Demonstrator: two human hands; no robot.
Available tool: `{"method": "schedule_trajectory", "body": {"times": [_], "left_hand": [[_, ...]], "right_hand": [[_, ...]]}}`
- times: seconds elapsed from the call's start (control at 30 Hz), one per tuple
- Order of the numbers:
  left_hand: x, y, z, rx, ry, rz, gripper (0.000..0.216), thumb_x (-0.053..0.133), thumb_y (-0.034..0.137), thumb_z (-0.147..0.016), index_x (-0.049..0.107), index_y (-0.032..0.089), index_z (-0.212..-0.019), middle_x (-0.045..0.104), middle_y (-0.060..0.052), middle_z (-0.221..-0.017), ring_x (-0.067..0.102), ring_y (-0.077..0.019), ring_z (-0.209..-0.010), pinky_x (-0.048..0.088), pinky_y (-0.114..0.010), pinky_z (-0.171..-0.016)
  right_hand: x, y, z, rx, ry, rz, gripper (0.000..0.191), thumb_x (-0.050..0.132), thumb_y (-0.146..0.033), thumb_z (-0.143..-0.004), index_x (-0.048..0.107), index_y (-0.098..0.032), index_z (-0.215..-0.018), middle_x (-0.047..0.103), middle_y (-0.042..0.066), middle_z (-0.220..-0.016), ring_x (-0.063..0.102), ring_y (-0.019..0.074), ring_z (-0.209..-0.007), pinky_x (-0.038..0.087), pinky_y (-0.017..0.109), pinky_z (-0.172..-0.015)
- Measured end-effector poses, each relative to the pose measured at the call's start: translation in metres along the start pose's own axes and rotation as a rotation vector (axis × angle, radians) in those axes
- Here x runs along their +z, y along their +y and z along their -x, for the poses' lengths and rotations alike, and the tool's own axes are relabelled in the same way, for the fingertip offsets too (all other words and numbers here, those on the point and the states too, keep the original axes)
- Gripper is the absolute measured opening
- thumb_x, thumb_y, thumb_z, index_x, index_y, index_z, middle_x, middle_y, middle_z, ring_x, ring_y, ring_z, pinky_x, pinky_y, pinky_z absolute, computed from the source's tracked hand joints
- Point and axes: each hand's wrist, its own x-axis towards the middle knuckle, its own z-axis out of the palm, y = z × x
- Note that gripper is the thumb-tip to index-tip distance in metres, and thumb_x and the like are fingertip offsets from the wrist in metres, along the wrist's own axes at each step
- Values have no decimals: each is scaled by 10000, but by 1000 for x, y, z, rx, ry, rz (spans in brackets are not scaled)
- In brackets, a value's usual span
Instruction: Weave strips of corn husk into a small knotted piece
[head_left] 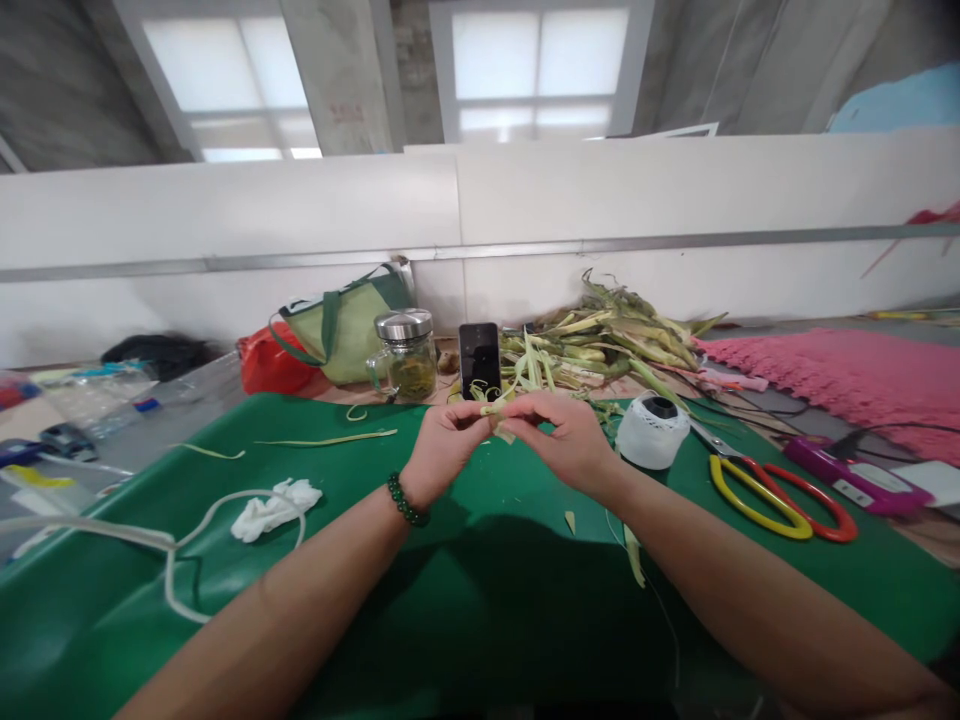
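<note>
My left hand (444, 448), with a dark green bead bracelet (406, 500) on its wrist, pinches a small bundle of pale green leaf strips (534, 362). Close beside it, my right hand (564, 436) pinches the same bundle, and the fingertips of both hands nearly meet. The strips' loose ends stick up and curl above my fingers. Part of the bundle is hidden behind them. Below the hands lies a green mat (480, 600) with leaf scraps (634, 556) and a thin thread on it.
Right of my hands are a white spool (652, 432), red-and-yellow-handled scissors (761, 497) and a purple power strip (857, 474). Behind stand a phone (479, 360), a glass jar (409, 365) and a heap of leaves (615, 335). Crumpled tissue (276, 508) and a white cable (171, 570) lie left.
</note>
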Motion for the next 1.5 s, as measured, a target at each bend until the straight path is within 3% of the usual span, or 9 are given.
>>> {"method": "schedule_trajectory", "body": {"times": [0.27,0.43,0.57,0.73,0.9,1.13,1.27,1.37,1.5], "left_hand": [[1,1,2,54,-60,-67,185,739,320,-629,757,175,-742,717,-39,-686,611,-165,-650,479,-264,-652],[3,5,5,118,-129,-110,177,692,330,-692,752,185,-774,715,-47,-723,611,-176,-680,475,-264,-651],[3,6,7,159,-120,-180,175,668,312,-719,752,191,-814,712,-50,-749,604,-184,-712,464,-271,-679],[2,4,7,223,-108,-292,207,602,289,-770,743,192,-886,714,-59,-803,596,-186,-712,454,-280,-668],[1,-2,6,231,-115,-278,280,599,270,-763,679,160,-1009,709,-73,-886,617,-188,-750,472,-287,-680],[5,-5,10,169,-103,-129,455,651,176,-709,482,175,-1131,652,-18,-792,611,-141,-735,459,-238,-660],[5,-2,9,98,-113,-15,338,685,258,-721,504,161,-990,650,-15,-759,608,-128,-707,453,-229,-650],[4,-1,6,90,-92,15,261,696,332,-725,524,154,-809,559,39,-592,526,-82,-563,399,-192,-549],[3,-1,3,45,-115,113,307,736,381,-676,547,156,-765,565,40,-600,533,-84,-580,441,-209,-600]], "right_hand": [[-12,7,-7,-111,-213,-112,202,502,-202,-870,685,-198,-958,700,46,-861,634,133,-762,491,248,-657],[-5,15,-7,-127,-121,-75,105,601,-230,-824,698,-202,-796,659,24,-743,577,113,-644,461,243,-600],[1,13,-6,-34,-56,-135,68,649,-248,-775,631,-192,-742,593,0,-671,523,104,-598,438,231,-552],[4,10,-5,130,-2,-259,254,692,-275,-709,539,-193,-895,513,-28,-689,479,90,-547,409,219,-494],[5,13,-4,147,-57,-242,257,637,-298,-754,537,-194,-967,523,-13,-687,502,114,-578,430,248,-539],[4,14,-5,122,-64,-152,260,583,-274,-787,528,-192,-1028,470,-43,-603,457,107,-521,391,244,-517],[4,16,-5,85,-21,-129,118,562,-295,-800,558,-178,-816,511,-14,-631,460,102,-551,374,235,-516],[2,17,-5,56,-7,-128,177,564,-314,-805,551,-172,-700,544,6,-648,475,103,-582,374,230,-527],[1,13,-4,62,10,-143,185,570,-310,-798,558,-171,-677,551,1,-629,478,97,-568,372,224,-521]]}}
